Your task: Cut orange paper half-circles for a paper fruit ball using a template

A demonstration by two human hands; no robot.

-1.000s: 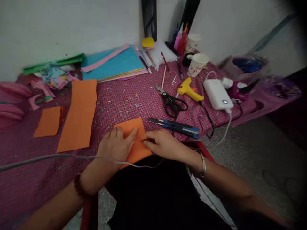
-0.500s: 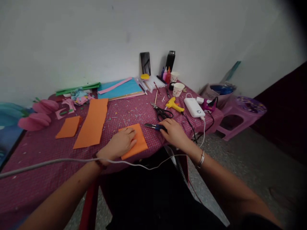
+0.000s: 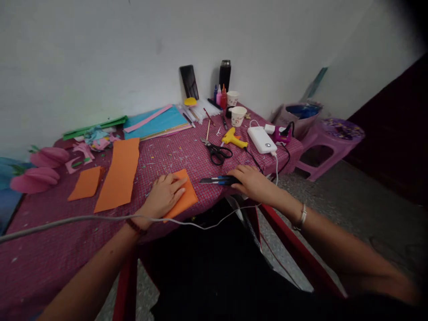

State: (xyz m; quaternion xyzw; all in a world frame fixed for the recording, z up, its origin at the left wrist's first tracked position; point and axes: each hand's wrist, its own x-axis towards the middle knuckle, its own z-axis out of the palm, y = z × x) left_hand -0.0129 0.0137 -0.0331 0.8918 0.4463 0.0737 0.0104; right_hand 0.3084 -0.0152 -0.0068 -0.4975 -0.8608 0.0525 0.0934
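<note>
1. We are pressing our left hand (image 3: 163, 194) flat on the folded orange paper (image 3: 186, 201). Its fingers are lying stretched out and grasping nothing. The paper is sitting at the near edge of the desk (image 3: 50, 254), with one corner showing to the right of the hand.
2. We are laying our right hand (image 3: 252, 182) over the handle end of the blue craft knife (image 3: 214, 180), which is lying just right of the paper with its far tip pointing toward it. The fingers are curling over the handle, but we cannot tell whether they are clasping it or only resting on it.
3. To do this well, we are judging that the left palm should be bearing down evenly so the fold is not slipping. The right hand should be taking the knife by the handle alone, well clear of the blade end. The grey cable (image 3: 83, 218) crossing our left wrist is looking likely to snag.
4. We are finding several things hard to make out:
   - whether the knife's blade is out or drawn in
   - how many layers the paper has under the palm
   - the paper's near edge, which is blending into the dark lap below
   - the knife's handle, which is hidden beneath the right hand
</note>
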